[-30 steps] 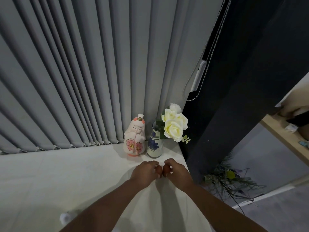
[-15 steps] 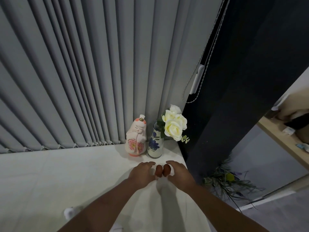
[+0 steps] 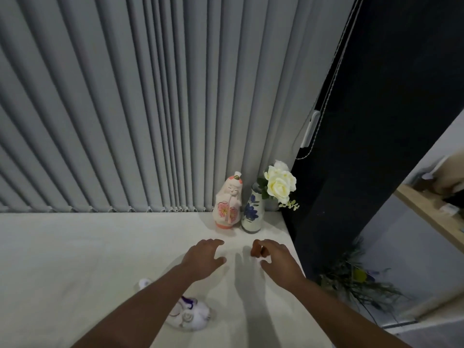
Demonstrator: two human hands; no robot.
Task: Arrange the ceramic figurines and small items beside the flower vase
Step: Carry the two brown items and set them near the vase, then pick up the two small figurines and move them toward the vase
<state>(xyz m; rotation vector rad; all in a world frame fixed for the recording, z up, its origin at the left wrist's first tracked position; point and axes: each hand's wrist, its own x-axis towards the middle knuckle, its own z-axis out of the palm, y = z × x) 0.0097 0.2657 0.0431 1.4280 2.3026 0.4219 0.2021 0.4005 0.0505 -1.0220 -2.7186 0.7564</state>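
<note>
A pink ceramic doll figurine (image 3: 227,204) stands at the back of the white tabletop (image 3: 75,259), touching or nearly touching a blue-flowered vase (image 3: 252,213) that holds white roses (image 3: 279,183). My left hand (image 3: 204,257) hovers in front of the doll, its fingers spread and nothing in it. Just in front of the vase, my right hand (image 3: 277,258) has its fingertips curled on a small brown item (image 3: 254,251). A white figurine with purple trim (image 3: 190,313) lies near the front, partly hidden by my left forearm. A small white piece (image 3: 144,282) sits to its left.
Grey vertical blinds (image 3: 150,109) close off the back of the table. The table's right edge runs along a dark wall panel (image 3: 364,146). Beyond it, lower down, are a leafy plant (image 3: 356,282) and a wooden shelf (image 3: 426,214).
My hands, which met with two small brown items between them, have drawn apart. The left hand has opened and shows none. The view has tilted down, so the white figurine shows.
</note>
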